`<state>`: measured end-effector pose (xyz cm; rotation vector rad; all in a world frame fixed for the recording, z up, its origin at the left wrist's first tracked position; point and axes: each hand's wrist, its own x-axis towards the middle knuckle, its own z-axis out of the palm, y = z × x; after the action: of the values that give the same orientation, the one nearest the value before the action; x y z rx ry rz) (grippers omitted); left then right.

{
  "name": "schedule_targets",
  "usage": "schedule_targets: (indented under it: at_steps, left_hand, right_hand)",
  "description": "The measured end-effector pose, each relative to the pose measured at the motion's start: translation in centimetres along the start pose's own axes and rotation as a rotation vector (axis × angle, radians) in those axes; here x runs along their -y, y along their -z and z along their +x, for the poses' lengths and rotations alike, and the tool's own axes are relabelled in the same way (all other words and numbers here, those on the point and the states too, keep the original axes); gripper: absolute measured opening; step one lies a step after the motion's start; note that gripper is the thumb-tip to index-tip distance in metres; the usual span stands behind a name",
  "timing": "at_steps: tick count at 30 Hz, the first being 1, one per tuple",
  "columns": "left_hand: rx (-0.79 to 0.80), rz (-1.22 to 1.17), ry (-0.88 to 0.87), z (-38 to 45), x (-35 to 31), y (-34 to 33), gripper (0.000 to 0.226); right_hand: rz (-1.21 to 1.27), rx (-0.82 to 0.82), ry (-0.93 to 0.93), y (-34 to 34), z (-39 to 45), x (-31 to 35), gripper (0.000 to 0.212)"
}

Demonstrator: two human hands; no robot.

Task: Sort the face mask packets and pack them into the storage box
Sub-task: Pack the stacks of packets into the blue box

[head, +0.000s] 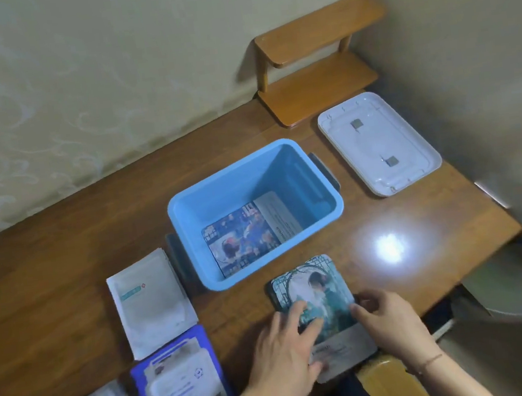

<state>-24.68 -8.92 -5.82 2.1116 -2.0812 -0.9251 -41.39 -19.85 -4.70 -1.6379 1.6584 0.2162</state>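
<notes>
We see both hands at the near edge of the wooden table (65, 271), working on one stack of illustrated packets (314, 293); the left hand (285, 352) lies flat and spread on the stack's near left part, fingers extended over the picture, not curled around anything; the right hand (389, 317) has its fingers bent against the stack's right edge, and we cannot tell whether they pinch the packets or merely touch them, because the fingertips blur into the printed surface; a thin band sits at the right wrist, and both forearms are cut off by the bottom of the frame.

The stack's near end hangs over the table edge, and its pale lower strip carries text too smeared to read; how many packets it holds we cannot say.

Just beyond the stack stands the blue storage box (319, 177), open, with dark handles at two ends; inside it lie more illustrated packets (244, 236), flat on the bottom, partly hidden by the box's near wall.

To the left of the box sits a pile of white packets (151, 306); nearer us, touching that pile's end, is a blue-edged packet pile (180, 385), its print blurred and its lower part cut off; something grey at the bottom left corner is too blurred to name.

To the right of the box, apart from it, the white lid (378, 144) lies upside down; behind it a small wooden shelf (315, 59) stands against the wall; a bright glare spot on the table washes out the wood beside the stack.
</notes>
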Motion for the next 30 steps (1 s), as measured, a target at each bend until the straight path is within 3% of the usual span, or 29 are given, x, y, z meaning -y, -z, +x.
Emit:
schedule_targets:
  at_steps: [2, 5, 11, 17, 19, 22, 24, 26, 28, 30]
  left_hand:
    - [-0.010, 0.011, 0.033, -0.1, -0.2, -0.7, 0.064]
    - [-0.125, -0.011, 0.003, -0.3, 0.1, -2.0, 0.070]
    - [-0.270, 0.007, -0.018, -0.7, 0.6, -3.5, 0.075]
    - [-0.208, -0.117, -0.044, -1.3, 0.8, -3.6, 0.067]
    - [-0.232, -0.346, 0.032, -1.8, 0.6, -3.5, 0.073]
    - [-0.432, -1.003, 0.356, -2.0, -0.6, -2.3, 0.088]
    - [-0.371, -1.497, 0.530, -1.5, -1.3, -0.8, 0.088]
    - [-0.196, -1.878, 0.480, -1.0, -1.7, 0.9, 0.074]
    - [-0.085, -1.984, 0.411, -0.9, -2.2, 2.3, 0.054]
    - [-0.119, -1.964, 0.437, -1.0, -2.6, 3.0, 0.047]
  right_hand:
    - [0.011, -0.023, -0.028, -0.6, -0.1, 0.3, 0.017]
    - [0.063, 0.001, -0.038, -1.3, -0.3, 0.9, 0.021]
    - [0.224, 0.035, 0.071, -1.9, -1.1, 0.3, 0.018]
    - [0.605, 0.218, 0.064, -1.3, -1.6, -0.7, 0.018]
    - [0.662, 0.273, 0.072, -1.2, -1.9, -1.3, 0.015]
    - [0.805, 0.325, 0.072, -0.6, -2.6, -1.8, 0.024]
    - [0.953, 0.377, 0.073, -0.2, -3.2, -1.9, 0.033]
    - [1.080, 0.432, 0.075, -0.2, -3.9, -1.6, 0.032]
    - [1.109, 0.459, 0.113, -0.4, -4.6, -0.7, 0.037]
    - [1.016, 0.407, 0.185, -0.9, -5.1, 0.3, 0.036]
